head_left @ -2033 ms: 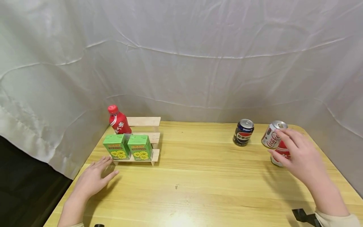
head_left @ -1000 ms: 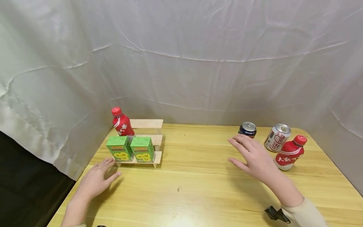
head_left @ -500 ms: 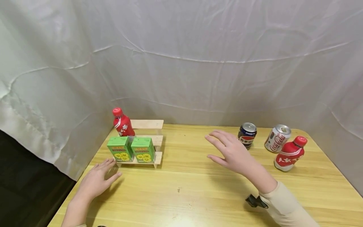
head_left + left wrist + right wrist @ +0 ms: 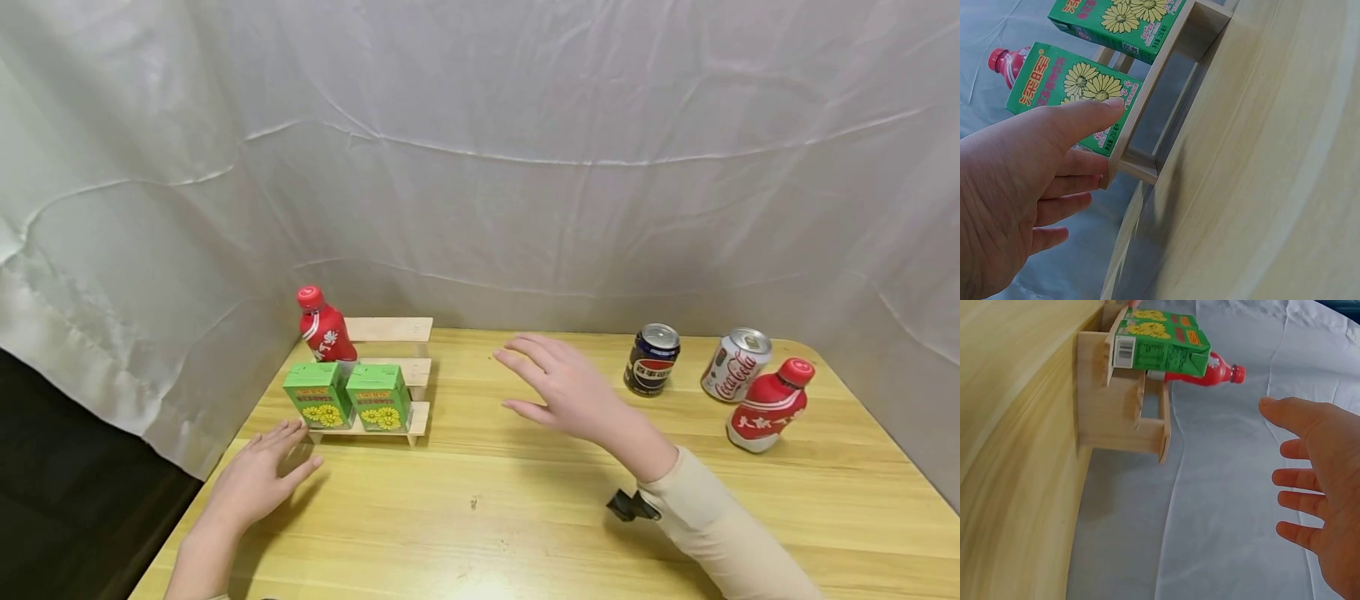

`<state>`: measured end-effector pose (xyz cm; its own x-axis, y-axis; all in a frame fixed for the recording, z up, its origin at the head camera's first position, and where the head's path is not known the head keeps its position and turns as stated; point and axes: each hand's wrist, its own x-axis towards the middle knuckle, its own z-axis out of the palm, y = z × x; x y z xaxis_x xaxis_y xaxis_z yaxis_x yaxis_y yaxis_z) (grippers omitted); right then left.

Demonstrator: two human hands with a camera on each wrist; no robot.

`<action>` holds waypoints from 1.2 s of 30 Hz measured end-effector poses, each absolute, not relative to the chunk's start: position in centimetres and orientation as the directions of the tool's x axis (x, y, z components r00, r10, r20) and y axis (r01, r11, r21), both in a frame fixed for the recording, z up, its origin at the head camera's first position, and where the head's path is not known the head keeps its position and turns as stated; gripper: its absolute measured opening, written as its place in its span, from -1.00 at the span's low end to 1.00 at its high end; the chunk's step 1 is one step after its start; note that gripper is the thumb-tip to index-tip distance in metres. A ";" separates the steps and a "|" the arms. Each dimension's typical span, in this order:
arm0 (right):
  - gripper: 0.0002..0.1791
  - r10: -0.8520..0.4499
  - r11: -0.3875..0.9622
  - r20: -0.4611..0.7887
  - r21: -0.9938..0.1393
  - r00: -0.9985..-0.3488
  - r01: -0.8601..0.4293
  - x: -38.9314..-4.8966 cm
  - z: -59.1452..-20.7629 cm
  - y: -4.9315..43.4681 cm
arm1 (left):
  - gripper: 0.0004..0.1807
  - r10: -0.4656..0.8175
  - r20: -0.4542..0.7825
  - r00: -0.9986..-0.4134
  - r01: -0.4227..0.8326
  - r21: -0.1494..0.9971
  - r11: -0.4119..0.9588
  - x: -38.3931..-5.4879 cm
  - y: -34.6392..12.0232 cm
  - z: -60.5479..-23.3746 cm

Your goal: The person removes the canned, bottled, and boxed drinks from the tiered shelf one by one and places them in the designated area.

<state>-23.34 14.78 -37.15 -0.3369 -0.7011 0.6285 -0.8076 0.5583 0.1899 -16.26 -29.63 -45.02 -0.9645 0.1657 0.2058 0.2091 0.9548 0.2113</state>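
Observation:
My left hand (image 4: 251,479) rests by the front left corner of a small stepped wooden rack (image 4: 411,410), its fingertips right at the lowest step. Two green drink cartons with yellow flowers, a left carton (image 4: 318,398) and a right carton (image 4: 378,400), stand on that step. Behind them, on a higher step, is a red bottle (image 4: 327,332), its lower part hidden by the cartons. My right hand (image 4: 564,387) hovers over the table to the right of the rack, fingers spread and holding nothing. In the right wrist view it is apart from the rack.
On the right of the wooden table (image 4: 480,533) stand a dark blue Pepsi can (image 4: 651,362), a silver Coca-Cola can (image 4: 735,367) and a second red bottle (image 4: 767,408). A grey cloth (image 4: 525,208) hangs behind the table and along its sides.
My right hand has moved left from beside the silver can, past the Pepsi can, towards the rack. The silver can it was at now stands behind the right bottle. My left hand stays put.

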 end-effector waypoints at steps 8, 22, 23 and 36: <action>-0.31 -0.693 0.535 0.652 0.179 -0.307 -0.826 -24.3 -36.4 12.2 | -0.29 0.165 0.216 -0.962 0.211 0.208 0.955 -16.2 -29.5 -44.9; -0.32 -0.708 0.521 0.618 0.131 -0.341 -0.844 -25.5 -34.2 7.2 | -0.29 0.163 0.216 -0.963 0.209 0.207 0.956 -16.2 -29.5 -45.0; -0.33 -0.708 0.520 0.619 0.131 -0.340 -0.844 -25.6 -34.1 6.7 | -0.29 0.163 0.217 -0.963 0.208 0.207 0.956 -16.2 -29.5 -45.0; -0.34 -0.687 0.538 0.614 0.069 -0.389 -0.840 -26.1 -32.8 1.4 | -0.29 0.154 0.220 -0.963 0.203 0.219 0.954 -16.2 -29.5 -45.0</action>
